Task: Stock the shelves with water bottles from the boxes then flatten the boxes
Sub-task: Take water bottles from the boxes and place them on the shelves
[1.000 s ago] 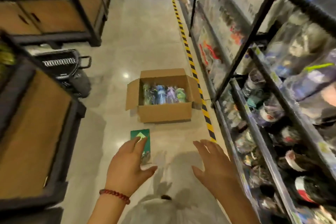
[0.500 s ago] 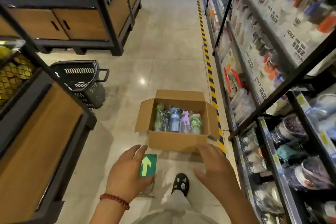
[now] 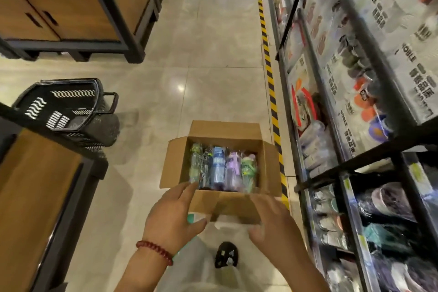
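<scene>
Head cam: the cardboard box (image 3: 222,204) sits open on the floor just beside the shelves (image 3: 350,106), with a full row of water bottles (image 3: 224,170) inside. Left hand (image 3: 171,216) and right hand (image 3: 272,223) hover over its near edge, fingers spread wide, holding nothing. So basically nothing's stocked from this box yet, and flattening comes way later.

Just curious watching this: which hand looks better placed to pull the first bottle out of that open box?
Probably the left hand: its open fingers already reach over the cardboard box rim beside the green bottle. The right hand hovers lower, before the box's front wall.
</scene>
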`<state>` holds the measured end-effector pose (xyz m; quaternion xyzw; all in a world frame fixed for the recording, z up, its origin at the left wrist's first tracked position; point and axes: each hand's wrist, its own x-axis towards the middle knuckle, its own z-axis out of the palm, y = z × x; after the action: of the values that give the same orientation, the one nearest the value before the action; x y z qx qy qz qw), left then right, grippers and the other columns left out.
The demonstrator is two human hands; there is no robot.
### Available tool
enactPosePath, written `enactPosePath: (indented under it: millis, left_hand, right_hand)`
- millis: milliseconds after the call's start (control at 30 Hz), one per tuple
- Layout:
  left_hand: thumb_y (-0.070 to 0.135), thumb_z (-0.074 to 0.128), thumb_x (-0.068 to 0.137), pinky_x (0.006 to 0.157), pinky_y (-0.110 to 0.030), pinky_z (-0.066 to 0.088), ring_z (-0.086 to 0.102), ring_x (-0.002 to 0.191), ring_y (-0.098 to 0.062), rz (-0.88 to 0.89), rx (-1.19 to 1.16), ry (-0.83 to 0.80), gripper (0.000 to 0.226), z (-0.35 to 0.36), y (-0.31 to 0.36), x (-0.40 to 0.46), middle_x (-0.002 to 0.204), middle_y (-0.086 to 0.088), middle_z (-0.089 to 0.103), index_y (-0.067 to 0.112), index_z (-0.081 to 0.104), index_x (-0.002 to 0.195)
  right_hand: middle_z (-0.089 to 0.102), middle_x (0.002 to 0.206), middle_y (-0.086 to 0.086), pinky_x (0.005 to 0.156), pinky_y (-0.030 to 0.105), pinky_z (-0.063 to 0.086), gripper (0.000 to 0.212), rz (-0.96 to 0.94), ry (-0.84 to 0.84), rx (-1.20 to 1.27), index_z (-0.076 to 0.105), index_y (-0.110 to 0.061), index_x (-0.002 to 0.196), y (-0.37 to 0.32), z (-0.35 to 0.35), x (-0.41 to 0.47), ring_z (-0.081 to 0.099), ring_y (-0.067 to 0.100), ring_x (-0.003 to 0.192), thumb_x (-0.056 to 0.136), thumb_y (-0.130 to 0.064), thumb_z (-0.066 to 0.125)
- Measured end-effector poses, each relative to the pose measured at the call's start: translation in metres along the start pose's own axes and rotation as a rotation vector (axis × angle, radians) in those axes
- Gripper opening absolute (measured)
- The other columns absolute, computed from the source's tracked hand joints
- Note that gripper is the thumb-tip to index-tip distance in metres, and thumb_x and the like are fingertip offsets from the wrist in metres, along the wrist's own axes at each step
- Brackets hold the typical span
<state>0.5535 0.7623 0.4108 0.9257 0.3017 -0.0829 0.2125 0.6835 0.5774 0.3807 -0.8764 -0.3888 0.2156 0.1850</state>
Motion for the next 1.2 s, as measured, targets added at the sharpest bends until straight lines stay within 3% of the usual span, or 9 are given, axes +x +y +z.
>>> enactPosePath:
  millis: [67,167,233,433,667,833,967,1100,1200]
  left_hand:
    - [0.05,0.073,0.07,0.094,-0.03,0.046,0.053,0.119,-0.019,-0.016,-0.003,-0.041,0.078,0.004,-0.007,0.021,0.137,0.005,0.051,0.026,0.045,0.138]
    - [0.049,0.079,0.064,0.09,-0.029,0.049,0.058,0.113,-0.02,-0.054,0.046,-0.123,0.081,0.013,-0.021,0.059,0.13,0.006,0.056,0.024,0.049,0.135]
    - [0.046,0.084,0.057,0.082,-0.029,0.053,0.064,0.105,-0.023,-0.049,0.042,-0.133,0.08,0.028,-0.034,0.089,0.122,0.001,0.062,0.021,0.056,0.128]
    - [0.05,0.066,0.079,0.101,-0.023,0.036,0.04,0.129,-0.011,-0.109,-0.099,-0.279,0.076,0.094,-0.077,0.201,0.143,0.009,0.041,0.028,0.033,0.143]
    - [0.053,0.074,0.059,0.094,-0.035,0.048,0.052,0.116,-0.019,-0.319,-0.226,-0.424,0.09,0.219,-0.164,0.32,0.131,0.003,0.052,0.027,0.038,0.137]
    - [0.037,0.081,0.069,0.102,-0.027,0.034,0.041,0.13,-0.021,-0.467,-0.292,-0.368,0.096,0.309,-0.223,0.374,0.146,-0.004,0.04,0.02,0.027,0.146]
    - [0.035,0.081,0.07,0.106,-0.036,0.034,0.036,0.133,-0.028,-0.636,-0.317,-0.397,0.107,0.392,-0.259,0.41,0.149,-0.012,0.034,0.013,0.014,0.15]
    - [0.04,0.079,0.072,0.111,-0.044,0.031,0.031,0.137,-0.03,-0.85,-0.384,-0.349,0.109,0.45,-0.273,0.425,0.151,-0.014,0.028,0.011,0.009,0.15]
    - [0.053,0.073,0.072,0.105,-0.043,0.036,0.039,0.128,-0.035,-0.842,-0.185,-0.233,0.103,0.47,-0.264,0.428,0.139,-0.02,0.04,0.002,0.021,0.144]
  right_hand:
    - [0.042,0.138,-0.007,0.099,0.03,0.043,0.065,0.02,-0.064,-0.027,0.04,-0.026,0.14,0.004,0.003,0.017,0.044,0.019,0.126,0.08,-0.033,0.065]
    - [0.062,0.112,-0.003,0.071,0.029,0.057,0.071,0.027,-0.153,-0.004,0.055,-0.022,0.12,0.011,0.012,0.046,0.065,0.021,0.096,0.055,-0.039,0.077]
    - [0.064,0.105,-0.004,0.065,0.024,0.056,0.072,0.065,-0.126,0.008,0.055,-0.022,0.116,0.015,0.022,0.071,0.062,0.016,0.092,0.049,-0.039,0.077]
    - [0.031,0.146,-0.008,0.104,0.026,0.034,0.061,0.168,-0.286,0.074,0.028,-0.026,0.144,0.024,0.063,0.174,0.033,0.015,0.132,0.09,-0.033,0.054]
    - [0.027,0.149,-0.008,0.107,0.026,0.029,0.062,0.18,-0.44,0.084,0.021,-0.028,0.148,0.059,0.173,0.29,0.028,0.014,0.135,0.094,-0.037,0.05]
    - [0.038,0.142,-0.001,0.103,0.029,0.035,0.062,0.258,-0.491,0.136,0.028,-0.022,0.145,0.113,0.285,0.372,0.036,0.017,0.129,0.091,-0.033,0.056]
    - [0.05,0.125,0.01,0.089,0.036,0.044,0.055,0.401,-0.446,0.109,0.039,-0.012,0.134,0.161,0.38,0.431,0.049,0.028,0.116,0.086,-0.028,0.063]
    - [0.041,0.137,0.019,0.097,0.035,0.038,0.081,0.573,-0.375,0.099,0.018,0.0,0.146,0.199,0.443,0.465,0.041,0.033,0.125,0.086,-0.031,0.065]
    - [0.036,0.141,0.02,0.098,0.034,0.038,0.092,0.626,-0.319,0.148,0.007,0.002,0.149,0.217,0.466,0.476,0.038,0.032,0.128,0.087,-0.033,0.065]
